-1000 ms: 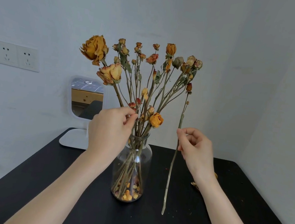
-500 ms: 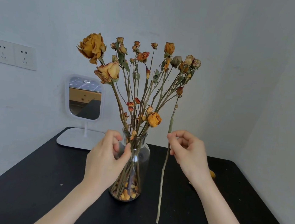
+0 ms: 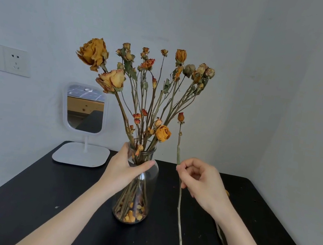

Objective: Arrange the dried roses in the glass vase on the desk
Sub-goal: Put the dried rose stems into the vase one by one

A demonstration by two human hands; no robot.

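Note:
A clear glass vase point(image 3: 144, 185) stands mid-desk, full of dried orange and yellow roses point(image 3: 140, 91) that fan out above its mouth. Loose petals lie at its bottom. My left hand point(image 3: 125, 168) grips the vase's neck, thumb across the front. To the right of the vase, my right hand point(image 3: 202, 182) pinches a single long-stemmed dried rose point(image 3: 181, 117) partway down its thin stem. That stem stands nearly upright outside the vase, its small red bud level with the lowest blooms, its lower end running off the bottom of the view.
The black desk point(image 3: 64, 212) fills a corner between two grey walls. A white stand mirror point(image 3: 85, 111) sits at the back left, wall sockets point(image 3: 3, 58) beyond it. Another stem point(image 3: 223, 244) and an orange scrap point(image 3: 227, 192) lie behind my right forearm.
My left hand dropped from the stems above the vase mouth to the vase's neck and took hold of it. My right hand lowered the single rose and brought it closer to the vase.

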